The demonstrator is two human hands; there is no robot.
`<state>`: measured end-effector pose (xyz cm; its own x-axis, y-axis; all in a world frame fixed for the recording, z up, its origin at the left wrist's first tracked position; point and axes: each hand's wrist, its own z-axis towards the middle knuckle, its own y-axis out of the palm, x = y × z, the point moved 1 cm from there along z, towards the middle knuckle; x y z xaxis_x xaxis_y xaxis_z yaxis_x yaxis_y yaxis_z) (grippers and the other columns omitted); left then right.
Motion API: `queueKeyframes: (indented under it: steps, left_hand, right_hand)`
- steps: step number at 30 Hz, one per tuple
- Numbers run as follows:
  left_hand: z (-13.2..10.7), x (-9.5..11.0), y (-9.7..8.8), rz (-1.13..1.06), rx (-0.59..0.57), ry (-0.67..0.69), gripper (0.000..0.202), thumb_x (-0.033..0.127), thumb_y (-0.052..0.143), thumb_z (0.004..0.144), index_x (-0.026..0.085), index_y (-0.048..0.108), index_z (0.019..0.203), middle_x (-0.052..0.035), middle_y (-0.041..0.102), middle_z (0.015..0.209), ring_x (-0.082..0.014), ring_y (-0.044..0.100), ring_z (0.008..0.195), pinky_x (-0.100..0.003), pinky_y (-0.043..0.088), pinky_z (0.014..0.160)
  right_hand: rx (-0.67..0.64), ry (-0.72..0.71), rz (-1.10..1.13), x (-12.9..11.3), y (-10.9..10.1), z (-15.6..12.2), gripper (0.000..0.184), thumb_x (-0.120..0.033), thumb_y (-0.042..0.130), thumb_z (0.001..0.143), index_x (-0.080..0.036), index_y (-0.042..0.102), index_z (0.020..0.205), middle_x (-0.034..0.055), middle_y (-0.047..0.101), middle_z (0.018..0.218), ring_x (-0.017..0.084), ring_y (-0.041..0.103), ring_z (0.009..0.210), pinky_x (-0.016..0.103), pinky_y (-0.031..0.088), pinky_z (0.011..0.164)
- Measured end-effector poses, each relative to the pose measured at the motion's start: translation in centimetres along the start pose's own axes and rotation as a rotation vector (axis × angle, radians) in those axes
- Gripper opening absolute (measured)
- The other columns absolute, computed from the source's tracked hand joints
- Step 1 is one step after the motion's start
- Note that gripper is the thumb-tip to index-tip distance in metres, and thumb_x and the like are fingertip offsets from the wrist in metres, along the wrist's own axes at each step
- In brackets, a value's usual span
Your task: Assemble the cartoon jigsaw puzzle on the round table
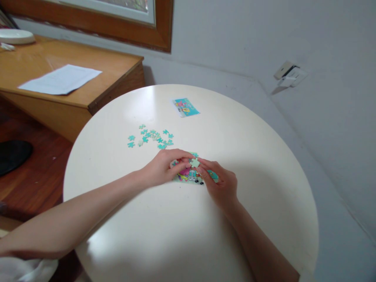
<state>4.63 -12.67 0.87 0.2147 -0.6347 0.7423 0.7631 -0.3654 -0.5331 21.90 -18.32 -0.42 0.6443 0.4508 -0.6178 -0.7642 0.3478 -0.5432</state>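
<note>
A partly joined jigsaw puzzle [188,177] with a colourful cartoon picture lies at the middle of a round cream table [264,164]. My left hand [164,167] rests on its left side, fingers curled. My right hand [219,184] lies over its right side. Between the fingertips of both hands sits a pale green puzzle piece [194,161], pinched just above the puzzle's top edge. Several loose teal pieces [151,138] are scattered on the table beyond my left hand.
A small picture card [185,107] lies at the far side of the table. To the left stands a wooden desk [96,90] with a white paper sheet [61,79] and a white plate [16,36]. A grey wall with a socket [289,74] runs behind.
</note>
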Motion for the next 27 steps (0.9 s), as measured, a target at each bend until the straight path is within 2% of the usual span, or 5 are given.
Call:
queueKeyframes:
  steps: [8, 16, 27]
  left_hand:
    - [-0.01, -0.1, 0.09, -0.111, -0.006, -0.082, 0.022, 0.026, 0.052, 0.083, 0.013, 0.066, 0.095, -0.0023, 0.064, 0.069, -0.0102, 0.057, 0.063, -0.021, 0.047, 0.062]
    - [-0.12, -0.13, 0.07, -0.117, -0.04, -0.084, 0.023, 0.023, 0.051, 0.083, 0.012, 0.065, 0.098, -0.0013, 0.061, 0.065, -0.0109, 0.057, 0.062, -0.022, 0.047, 0.063]
    - [-0.17, -0.16, 0.1, -0.179, -0.051, -0.114, 0.024, 0.028, 0.054, 0.083, 0.012, 0.065, 0.097, -0.0021, 0.063, 0.064, -0.0124, 0.059, 0.062, -0.024, 0.049, 0.062]
  right_hand:
    - [-0.007, -0.036, -0.013, -0.13, -0.27, -0.09, 0.019, -0.022, 0.053, 0.084, -0.025, 0.068, 0.095, 0.0005, 0.07, 0.074, 0.013, 0.064, 0.062, 0.024, 0.052, 0.062]
    - [0.032, -0.053, 0.003, -0.22, -0.19, -0.09, 0.014, -0.021, 0.056, 0.083, -0.023, 0.068, 0.089, 0.0002, 0.07, 0.07, 0.012, 0.063, 0.06, 0.024, 0.052, 0.059]
    - [0.052, -0.054, 0.017, -0.65, -0.23, -0.02, 0.013, -0.019, 0.055, 0.083, -0.023, 0.067, 0.086, -0.0008, 0.068, 0.065, 0.012, 0.062, 0.057, 0.024, 0.051, 0.058]
